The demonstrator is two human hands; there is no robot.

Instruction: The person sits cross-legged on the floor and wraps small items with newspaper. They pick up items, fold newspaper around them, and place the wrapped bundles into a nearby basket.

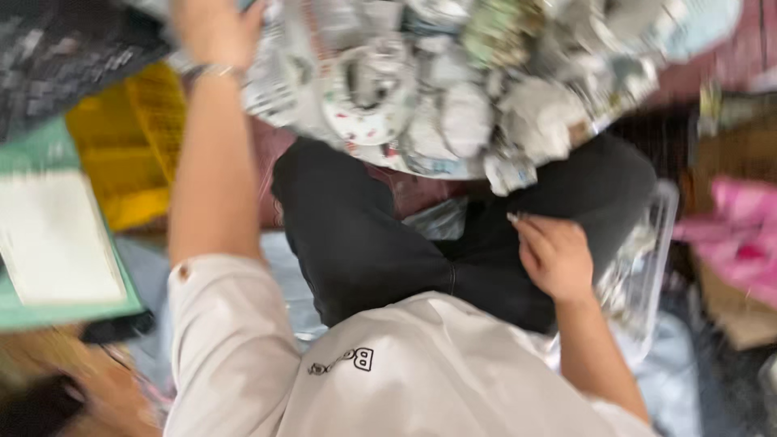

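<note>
Cluttered floor space, viewed from above through heavy motion blur; edges smeared throughout, fine detail unreadable. Noted seated legs in dark trousers (380, 243) at centre, pale shirt (421, 372) in foreground with a small dark mark on the chest, not legible. Observed a heap of small white and patterned packets (453, 89) spread across the upper middle, resting over the knees; individual pieces hard to separate, upper part cut off by the frame edge. Left hand (212, 28) raised to the top edge at the heap's left margin, fingertips cropped out of view, so grip could not be told; metal bracelet (212, 73) seen at the wrist. Right hand (554, 255) lay on the right thigh just below the heap, fingers curled loosely inward, something small and pale possibly at the fingertips, too blurred to confirm. Clear plastic tub (647, 259) stood just beside the right hand, contents indistinct. Recorded yellow crate (129, 146) at left, partly hidden behind the forearm; flat green board (48, 311) carrying a white sheet (53, 239) nearer the left edge. Pink bundle (736, 235) at far right, over a brown cardboard box (740, 311), both cropped.
</note>
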